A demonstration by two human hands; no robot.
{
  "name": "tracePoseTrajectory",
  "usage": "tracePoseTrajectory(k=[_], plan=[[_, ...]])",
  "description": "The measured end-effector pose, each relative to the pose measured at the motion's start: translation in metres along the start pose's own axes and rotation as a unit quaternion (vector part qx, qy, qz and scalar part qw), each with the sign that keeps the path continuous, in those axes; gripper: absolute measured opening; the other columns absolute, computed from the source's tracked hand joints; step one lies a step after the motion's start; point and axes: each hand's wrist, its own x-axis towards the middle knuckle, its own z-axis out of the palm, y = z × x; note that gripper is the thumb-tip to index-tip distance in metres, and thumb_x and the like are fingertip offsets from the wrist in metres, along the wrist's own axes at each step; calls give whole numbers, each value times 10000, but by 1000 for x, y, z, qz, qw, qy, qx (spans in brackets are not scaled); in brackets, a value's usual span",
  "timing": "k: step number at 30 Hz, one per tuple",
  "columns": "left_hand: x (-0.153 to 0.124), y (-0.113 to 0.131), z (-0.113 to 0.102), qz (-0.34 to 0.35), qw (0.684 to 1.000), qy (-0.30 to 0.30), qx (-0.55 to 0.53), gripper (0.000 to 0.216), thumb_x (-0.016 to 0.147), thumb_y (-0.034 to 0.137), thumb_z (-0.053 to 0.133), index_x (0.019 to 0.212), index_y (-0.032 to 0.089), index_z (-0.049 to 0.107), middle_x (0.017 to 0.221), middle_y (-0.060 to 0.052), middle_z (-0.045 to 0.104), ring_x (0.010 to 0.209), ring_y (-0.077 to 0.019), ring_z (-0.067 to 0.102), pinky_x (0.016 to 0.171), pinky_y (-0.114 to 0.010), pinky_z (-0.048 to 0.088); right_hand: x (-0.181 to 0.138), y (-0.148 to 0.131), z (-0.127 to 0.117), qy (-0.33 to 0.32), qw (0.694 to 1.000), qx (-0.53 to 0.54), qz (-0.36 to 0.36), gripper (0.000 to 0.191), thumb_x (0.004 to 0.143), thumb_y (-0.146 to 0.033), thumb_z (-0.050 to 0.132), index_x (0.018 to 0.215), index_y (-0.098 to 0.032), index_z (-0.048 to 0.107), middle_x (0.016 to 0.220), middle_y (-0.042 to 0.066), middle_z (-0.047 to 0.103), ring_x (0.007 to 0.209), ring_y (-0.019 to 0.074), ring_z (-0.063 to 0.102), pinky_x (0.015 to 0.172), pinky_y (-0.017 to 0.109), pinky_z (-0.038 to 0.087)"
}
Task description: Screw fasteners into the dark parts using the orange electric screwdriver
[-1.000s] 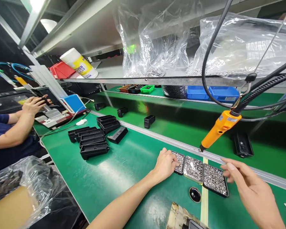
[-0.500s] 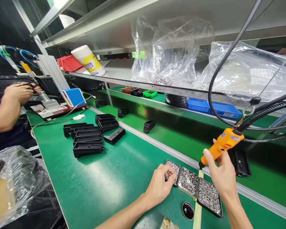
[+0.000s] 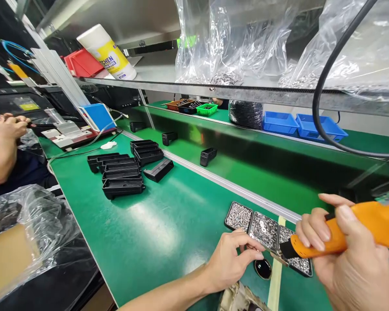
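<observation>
My right hand (image 3: 353, 255) is wrapped round an orange electric screwdriver (image 3: 330, 239), which lies tilted with its black nose to the left, over the tray of small metal parts (image 3: 306, 264). Close to the screwdriver's tip, my left hand (image 3: 230, 259) is closed in a pinch; whatever is between the fingertips is too small to name. Behind my left hand are a tray of washers (image 3: 264, 229) and another tray of tiny metal parts (image 3: 239, 216). A round dish of black liquid (image 3: 263, 268) sits just beyond the left fingertips. A worn, beige object (image 3: 241, 298) shows at the bottom edge.
Several black plastic housings (image 3: 123, 186) lie on the green table at left. Plastic bags of metal parts (image 3: 227, 52) and a tilted wipes canister (image 3: 107, 52) stand on the shelf. A black cable (image 3: 320, 86) hangs at right. At far left, a co-worker's hands (image 3: 9, 127) are busy.
My left hand has moved from the leftmost tray towards the dish. The screwdriver has come down and nearer, tipping flatter, its nose now close to my left fingers. The view has shifted.
</observation>
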Motion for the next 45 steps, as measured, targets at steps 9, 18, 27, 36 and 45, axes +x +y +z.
tracePoseTrajectory(k=[9,18,27,36,45], plan=[[-3,4,4,14,1000,-2,-24,237,799,95,860,1013,194,843,834,-25,802,784,-163,650,729,-256,457,-13,5,3,-43,999,19,8,157,1024,-386,574,995,-248,643,515,-51,388,405,105,356,409,278,342],[-4,4,2,60,998,-7,-11,313,824,104,856,1127,160,800,833,-41,805,801,-174,656,754,-258,498,-16,6,8,-36,998,3,44,169,987,-423,657,953,-262,621,516,-59,384,413,101,337,422,285,319],[-11,1,8,89,994,57,14,357,803,71,840,1145,156,782,874,-46,814,812,-191,734,808,-278,556,-23,14,10,-88,996,-29,-16,109,999,-374,638,995,-266,632,504,-57,419,403,121,389,411,306,357],[-7,2,1,115,992,9,44,342,917,158,772,1258,132,761,914,-71,829,904,-219,740,894,-309,589,-22,11,11,-79,996,-28,7,166,988,-426,672,952,-269,632,501,-63,404,401,112,360,412,304,302],[-3,-2,-3,126,986,-38,104,383,925,227,789,1297,151,735,995,-61,823,958,-226,732,991,-346,580,-22,14,11,-76,996,-49,-13,153,1003,-419,654,982,-271,624,511,-74,419,393,119,350,421,326,326]])
